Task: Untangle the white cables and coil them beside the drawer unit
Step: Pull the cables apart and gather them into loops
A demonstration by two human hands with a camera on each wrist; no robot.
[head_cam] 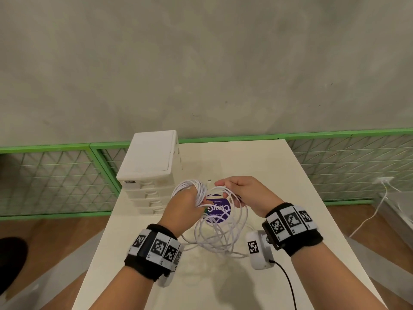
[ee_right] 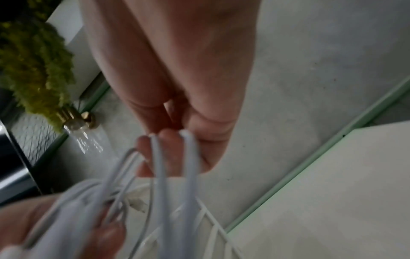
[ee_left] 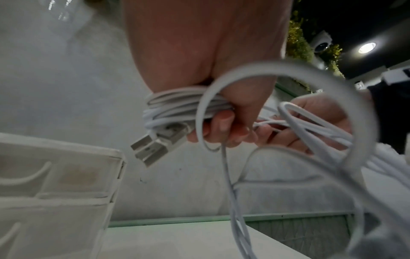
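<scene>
Your left hand [head_cam: 186, 205] has its fingers curled tight round a wound bundle of the white cables [head_cam: 196, 191], two USB plugs [ee_left: 150, 149] poking out below. Your right hand [head_cam: 243, 193] pinches loose strands between fingers and thumb. The remaining loops hang onto the table [head_cam: 279, 175], just right of the drawer unit [head_cam: 149, 166] at its back left corner.

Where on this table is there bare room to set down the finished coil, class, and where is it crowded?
Free: the table strip between the drawer unit and the right edge, behind the hands; also the near end. Crowded: the middle, where loose white cables sprawl over a purple disc below the left hand and right hand.
</scene>
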